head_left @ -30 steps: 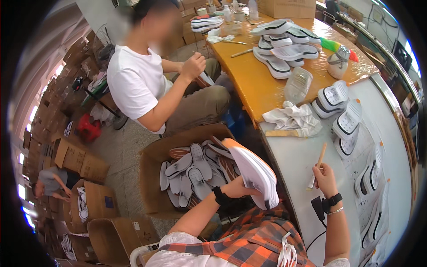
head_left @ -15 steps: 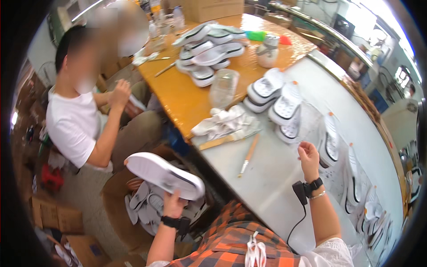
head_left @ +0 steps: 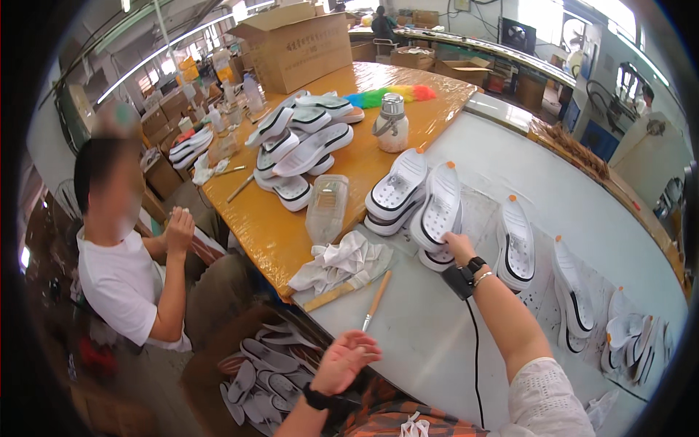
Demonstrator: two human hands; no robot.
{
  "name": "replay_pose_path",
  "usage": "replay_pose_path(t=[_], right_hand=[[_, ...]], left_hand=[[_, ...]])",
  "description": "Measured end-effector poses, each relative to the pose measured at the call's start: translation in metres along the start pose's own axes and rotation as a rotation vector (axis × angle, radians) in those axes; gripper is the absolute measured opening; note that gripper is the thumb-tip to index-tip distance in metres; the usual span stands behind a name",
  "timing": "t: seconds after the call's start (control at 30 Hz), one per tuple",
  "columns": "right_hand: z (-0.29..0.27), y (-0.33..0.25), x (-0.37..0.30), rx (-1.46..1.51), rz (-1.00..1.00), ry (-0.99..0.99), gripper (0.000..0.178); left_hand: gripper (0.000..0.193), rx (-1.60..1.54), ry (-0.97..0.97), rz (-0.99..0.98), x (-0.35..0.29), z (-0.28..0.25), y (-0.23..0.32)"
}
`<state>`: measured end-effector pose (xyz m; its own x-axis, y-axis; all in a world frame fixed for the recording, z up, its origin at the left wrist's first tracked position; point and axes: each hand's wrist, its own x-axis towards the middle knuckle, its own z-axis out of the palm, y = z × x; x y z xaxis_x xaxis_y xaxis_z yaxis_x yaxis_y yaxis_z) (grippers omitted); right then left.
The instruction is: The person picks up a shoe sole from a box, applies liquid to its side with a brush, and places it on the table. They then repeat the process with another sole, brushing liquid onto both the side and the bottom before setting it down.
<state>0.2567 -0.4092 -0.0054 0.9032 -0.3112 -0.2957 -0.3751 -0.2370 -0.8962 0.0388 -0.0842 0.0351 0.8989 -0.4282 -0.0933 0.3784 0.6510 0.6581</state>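
Observation:
My left hand (head_left: 346,360) hovers palm up with fingers apart and nothing in it, at the near edge of the white table (head_left: 582,189) and above a cardboard box of grey and white soles (head_left: 255,364). My right hand (head_left: 457,247), with a black watch on its wrist, reaches across the table and grips the near end of a white shoe sole (head_left: 440,207). That sole leans on a stack of similar white soles (head_left: 397,191). A wooden-handled brush (head_left: 377,300) lies on the table between my hands.
A seated person in a white shirt (head_left: 120,280) works at my left. On the yellow table (head_left: 262,233) are a pile of soles (head_left: 302,146), white rags (head_left: 338,262), a clear container (head_left: 326,207), a white bottle (head_left: 392,125) and a big carton (head_left: 298,44). More soles (head_left: 517,247) line the white table.
My left hand held a white sole over the box; now it is empty and open. My right hand has moved forward onto the sole by the stack.

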Motion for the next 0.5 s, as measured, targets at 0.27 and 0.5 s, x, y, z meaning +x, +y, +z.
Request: replay_pose_path(t=[0.27,0.5], right_hand=[[-0.064,0.003,-0.07,0.395,0.011,-0.187,0.026],[-0.079,0.0,-0.216,0.849,-0.034,-0.422,0.033]], left_hand=[[0.028,0.099,-0.086,-0.168,0.044,0.026,-0.036],[0.067,-0.135,-0.09,-0.218,0.088,0.061,-0.057]])
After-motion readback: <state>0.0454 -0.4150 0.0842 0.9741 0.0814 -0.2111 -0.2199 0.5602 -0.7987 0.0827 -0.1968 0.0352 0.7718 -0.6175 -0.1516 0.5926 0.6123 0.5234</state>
